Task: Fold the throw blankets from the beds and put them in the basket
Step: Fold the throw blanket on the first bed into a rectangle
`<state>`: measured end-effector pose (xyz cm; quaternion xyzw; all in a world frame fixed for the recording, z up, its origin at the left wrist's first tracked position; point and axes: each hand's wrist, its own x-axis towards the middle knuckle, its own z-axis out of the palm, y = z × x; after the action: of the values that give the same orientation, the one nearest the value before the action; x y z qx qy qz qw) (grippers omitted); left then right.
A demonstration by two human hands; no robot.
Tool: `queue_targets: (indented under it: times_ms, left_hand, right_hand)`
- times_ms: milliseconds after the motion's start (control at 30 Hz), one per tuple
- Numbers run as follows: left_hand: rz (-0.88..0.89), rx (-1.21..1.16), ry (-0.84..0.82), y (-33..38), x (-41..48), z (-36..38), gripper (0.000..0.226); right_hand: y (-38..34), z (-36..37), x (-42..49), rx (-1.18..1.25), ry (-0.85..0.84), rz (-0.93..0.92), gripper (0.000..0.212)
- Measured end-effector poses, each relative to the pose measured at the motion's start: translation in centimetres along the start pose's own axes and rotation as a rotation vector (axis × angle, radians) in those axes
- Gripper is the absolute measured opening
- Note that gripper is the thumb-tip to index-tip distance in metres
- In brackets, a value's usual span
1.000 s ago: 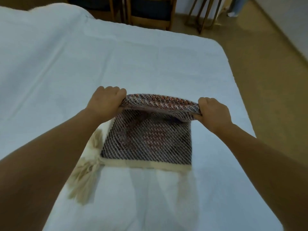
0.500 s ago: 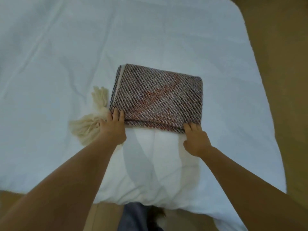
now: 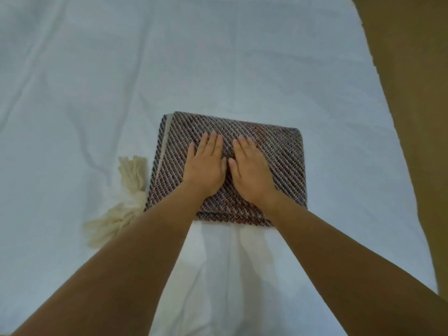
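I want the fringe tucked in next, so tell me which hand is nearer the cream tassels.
Left. The left hand presses flat on the folded blanket, on the side toward the tassels lying off its left edge. The right hand lies flat beside it, farther away.

Brown-striped blanket, cream tassels

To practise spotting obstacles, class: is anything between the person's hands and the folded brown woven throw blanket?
Nothing visible. The left hand and right hand lie flat directly on the folded brown woven throw blanket, on the white bed sheet. No basket is in view, so that path cannot be judged.
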<state>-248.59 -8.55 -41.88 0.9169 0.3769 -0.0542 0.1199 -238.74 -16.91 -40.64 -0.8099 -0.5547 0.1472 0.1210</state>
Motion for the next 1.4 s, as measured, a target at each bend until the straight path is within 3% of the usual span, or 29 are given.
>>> queue_targets:
  times_ms: [233,433,600,733,800,833,900,967,1067,1400]
  left_hand:
    - [0.141,0.107,0.024,-4.3,5.9,2.3,0.058]
    - [-0.072,0.093,0.056,-6.1,6.4,4.6,0.064]
    - [-0.099,0.085,0.056,-9.9,5.5,4.6,0.065]
    - [-0.198,0.106,-0.096,-9.5,5.6,3.7,0.065]
    - [-0.234,0.14,-0.093,-7.8,6.1,2.5,0.065]
    - [-0.233,0.136,-0.037,-6.5,5.8,2.0,0.064]
    - [-0.19,-0.005,0.135,-3.0,3.6,2.1,0.062]
    - [-0.22,-0.169,0.135,-0.5,0.3,3.0,0.058]
    - [-0.244,-0.095,0.024,-0.9,-3.3,5.4,0.063]
    - [-0.296,-0.041,-0.007,-5.6,-4.5,7.1,0.079]
  right_hand:
    - [0.6,3.8,6.8,-0.183,-0.024,-0.068,0.055]
    - [5.9,5.5,6.1,-0.247,-0.043,0.1,0.058]
    - [10.3,4.0,4.5,-0.254,-0.015,0.232,0.063]
    - [9.7,3.7,4.9,-0.258,-0.077,0.43,0.062]
    - [7.2,3.4,5.9,-0.222,-0.074,0.518,0.066]
    - [5.5,3.3,6.1,-0.192,-0.041,0.479,0.068]
    - [1.8,3.8,5.5,-0.075,0.022,0.236,0.066]
    - [-0.1,4.7,3.6,0.015,-0.041,0.066,0.061]
    - [1.4,6.1,0.6,-0.055,-0.054,0.144,0.059]
    - [8.3,5.3,-3.4,-0.128,-0.067,0.3,0.059]
